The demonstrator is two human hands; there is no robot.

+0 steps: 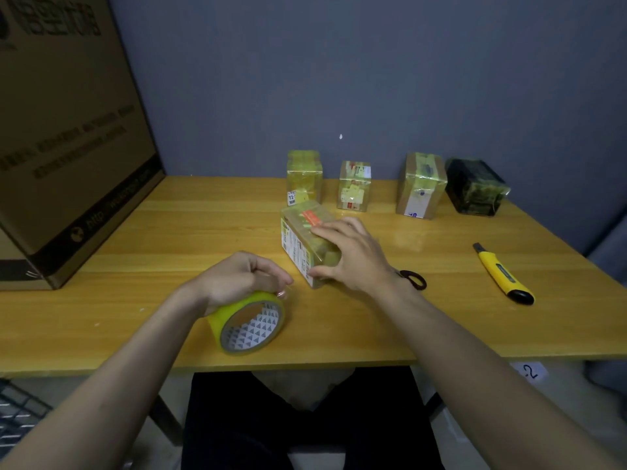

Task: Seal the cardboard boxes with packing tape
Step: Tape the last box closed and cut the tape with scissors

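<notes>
My right hand point(353, 252) lies flat on the small box point(307, 240) in the middle of the table point(169, 232), fingers straight across its top and thumb against its near end, pressing it down, not curled round it. My left hand point(242, 278) is curled over the top of the tape roll point(249, 322), which stands on its edge just near and left of the box, close but apart from it; thumb and fingertips pinch at the rim, I think on the loose end of the tape, though that strip is too thin to make out.

The box looks light and stiff enough, but its wrapping is glossy (already taped over, by the shine), so I judge it would skid under a sideways pull. Best held as I have it: palm on top, thumb bracing the near end, leaving the left side free for the tape. The roll is rigid and easy to grip through the core or over the rim; the tape itself is thin, sticky and apt to fold on itself, so it wants to stay taut.

Four more wrapped boxes point(354, 186) stand in a row at the far edge. A yellow utility knife point(502, 274) lies to the right, well apart from my hands, and a dark hair tie point(414, 279) sits by my right wrist. A large cardboard carton point(68, 147) fills the far left.
</notes>
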